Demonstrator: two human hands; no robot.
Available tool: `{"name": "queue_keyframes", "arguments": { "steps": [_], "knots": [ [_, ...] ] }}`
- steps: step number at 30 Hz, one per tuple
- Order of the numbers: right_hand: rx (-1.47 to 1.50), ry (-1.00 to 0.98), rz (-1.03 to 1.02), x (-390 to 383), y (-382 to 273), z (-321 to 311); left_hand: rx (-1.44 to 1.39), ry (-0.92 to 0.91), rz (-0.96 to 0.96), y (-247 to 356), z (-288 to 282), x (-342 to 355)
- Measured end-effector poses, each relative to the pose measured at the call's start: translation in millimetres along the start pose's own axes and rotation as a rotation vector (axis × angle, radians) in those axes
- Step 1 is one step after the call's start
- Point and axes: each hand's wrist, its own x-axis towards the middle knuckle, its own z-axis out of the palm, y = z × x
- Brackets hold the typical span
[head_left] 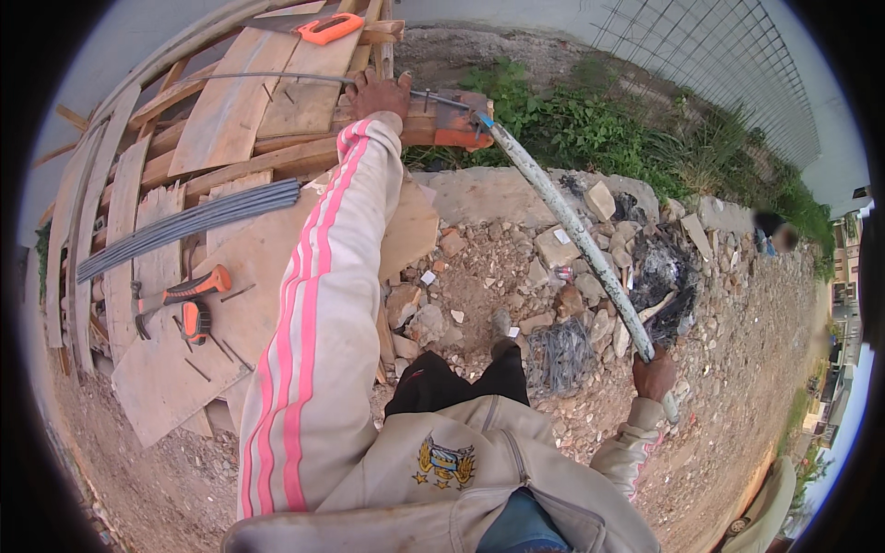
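My left hand (378,96) presses down over a thin steel rod (286,76), holding it along a timber beam on the wooden bench. The rod runs out past my fingers toward the beam's orange-marked end (464,135). At that end, the tip of a long metal pipe (573,229) with chipped pale paint meets the rod; whether the rod enters the pipe is too small to tell. Wrapped round the pipe's lower part is my right hand (654,374), low on the right. The pipe slants from the beam down to this hand.
On the boards lie a bundle of steel rods (189,229), a claw hammer (180,293), a tape measure (195,323), several short bars and an orange-handled saw (329,29). Rubble (562,253), tangled wire (560,358) and a charred patch (666,281) cover the ground. Wire mesh (710,74) leans behind weeds.
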Motion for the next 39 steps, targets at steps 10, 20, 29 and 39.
{"name": "queue_keyframes", "arguments": {
  "steps": [10,20,29,39],
  "knots": [
    [0.035,-0.058,0.078,-90.0,-35.3,-7.6,-0.076,-0.052,-0.018,3.8,-11.2,3.7],
    [0.083,-0.117,0.006,-57.3,-4.6,34.4,-0.005,-0.062,-0.004,0.3,-11.1,-2.8],
    [0.131,-0.212,-0.012,-80.2,-32.4,1.7,0.062,0.015,0.006,-7.7,2.7,1.0],
    [0.526,-0.545,-0.002,-102.6,-40.5,-36.1,0.028,-0.074,-0.009,3.1,-11.1,0.0]
  ]
}}
